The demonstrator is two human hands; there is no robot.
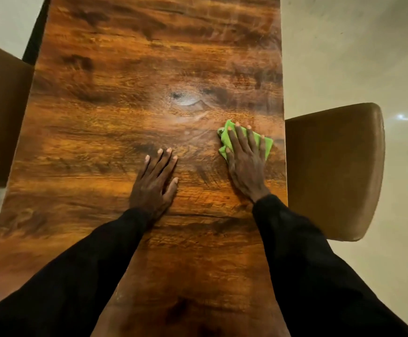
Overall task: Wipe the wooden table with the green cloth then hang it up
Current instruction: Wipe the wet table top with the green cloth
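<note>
Two hands flat on wooden table [125,69]: right hand [245,161] presses green cloth [227,137].

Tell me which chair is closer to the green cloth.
The tan padded chair at the wooden table's right edge: the green cloth lies just beside it, while the darker brown chair stands across, left.

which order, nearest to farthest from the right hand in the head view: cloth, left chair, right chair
1. cloth, pressed flat under the right hand
2. right chair, just past the right edge of the table
3. left chair, across the table on the far left
</note>
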